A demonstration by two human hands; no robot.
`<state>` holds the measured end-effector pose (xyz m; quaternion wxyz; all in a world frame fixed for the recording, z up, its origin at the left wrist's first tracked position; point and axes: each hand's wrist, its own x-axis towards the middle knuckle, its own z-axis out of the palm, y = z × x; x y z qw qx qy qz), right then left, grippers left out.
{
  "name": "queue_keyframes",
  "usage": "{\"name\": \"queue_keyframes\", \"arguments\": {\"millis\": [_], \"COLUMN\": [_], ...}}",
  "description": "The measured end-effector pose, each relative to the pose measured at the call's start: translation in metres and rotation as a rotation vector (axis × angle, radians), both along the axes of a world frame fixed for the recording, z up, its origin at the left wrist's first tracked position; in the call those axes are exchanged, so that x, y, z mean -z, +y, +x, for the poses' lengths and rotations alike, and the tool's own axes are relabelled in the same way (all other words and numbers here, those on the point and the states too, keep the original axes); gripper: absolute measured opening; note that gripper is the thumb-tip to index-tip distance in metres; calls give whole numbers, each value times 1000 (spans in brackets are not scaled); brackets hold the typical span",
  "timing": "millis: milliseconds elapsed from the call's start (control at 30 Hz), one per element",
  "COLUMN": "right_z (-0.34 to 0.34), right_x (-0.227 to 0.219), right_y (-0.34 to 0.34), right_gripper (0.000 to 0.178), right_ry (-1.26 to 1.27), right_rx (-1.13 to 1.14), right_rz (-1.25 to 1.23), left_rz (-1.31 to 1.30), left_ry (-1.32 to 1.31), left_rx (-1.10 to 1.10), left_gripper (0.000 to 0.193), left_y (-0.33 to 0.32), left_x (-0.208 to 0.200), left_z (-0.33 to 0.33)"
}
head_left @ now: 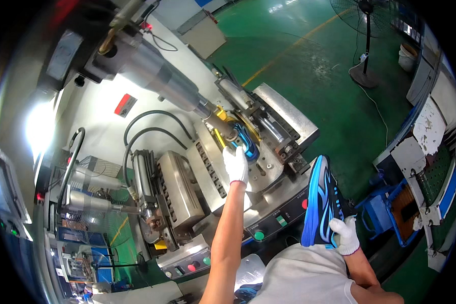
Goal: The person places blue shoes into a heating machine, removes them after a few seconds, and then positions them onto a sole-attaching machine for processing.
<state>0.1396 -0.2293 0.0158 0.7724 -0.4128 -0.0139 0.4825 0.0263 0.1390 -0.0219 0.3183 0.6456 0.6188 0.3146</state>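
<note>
My right hand [344, 235], in a white knit glove, grips a blue and black sports shoe [318, 202] by its lower end. The shoe stands upright beside my body, its bright blue sole edge turned left. My left hand [235, 164], also gloved, reaches into the press machine [258, 177]. Its fingers are stretched out and a little apart, beside a second blue and black shoe [245, 142] seated in the machine. A metal ram [223, 125] comes down on or close over that shoe, among yellow parts. Whether my left fingertips touch the shoe I cannot tell.
A control panel with a green button [259, 235] and a red button [304, 203] runs along the machine's front. Another press station [180, 187] stands at left. A blue stool [385, 207] is at right; a standing fan [365, 76] is farther back on the green floor.
</note>
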Motion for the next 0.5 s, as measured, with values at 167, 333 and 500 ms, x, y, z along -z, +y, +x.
{"name": "queue_keyframes", "arguments": {"millis": [167,333,500], "right_z": [7,0,5], "right_x": [-5,11,44], "right_y": [-19,-44,-48], "right_gripper": [63,64,46], "right_ry": [-118,-259,-236], "right_rx": [-4,40,-219], "right_rz": [-65,-249,-410], "left_rz": [-44,-228,-221], "left_ry": [-69,271,-360], "left_rx": [-102,-136,-1], "left_gripper": [55,78,27], "left_y": [55,77,114], "left_x": [49,43,47], "left_z": [35,67,-6]}}
